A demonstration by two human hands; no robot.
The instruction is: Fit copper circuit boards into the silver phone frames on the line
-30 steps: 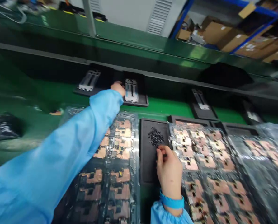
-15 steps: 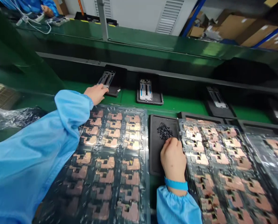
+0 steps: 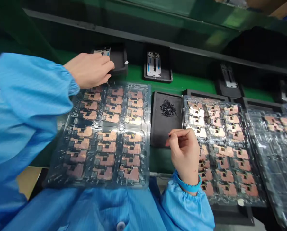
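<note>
Left hand: the left hand (image 3: 90,69) is reaching to the far-left part of the green belt (image 3: 136,74), its fingers curling closed over the left end of a black holder (image 3: 119,60).
Holder: it is lying on the belt just beyond the far edge of the left blister tray (image 3: 149,128); a silver frame (image 3: 104,51) is peeking out from behind the knuckles, mostly hidden.
Right hand: the right hand (image 3: 185,152) is hovering over the near-right corner of the black tray (image 3: 162,133), thumb and forefinger pinching together on a small dark piece (image 3: 169,135) that is barely showing at the tips.
Black tray: it is sitting between the two blister trays, with a pile of small black parts (image 3: 167,108) lying near its far edge, well apart from the pinching fingers.
Blister trays: both are holding rows of copper-coloured parts; the right blister tray (image 3: 184,107) is running under the right wrist.
Belt: a second holder (image 3: 158,76) is lying just right of the first, carrying a white frame (image 3: 154,63).
</note>
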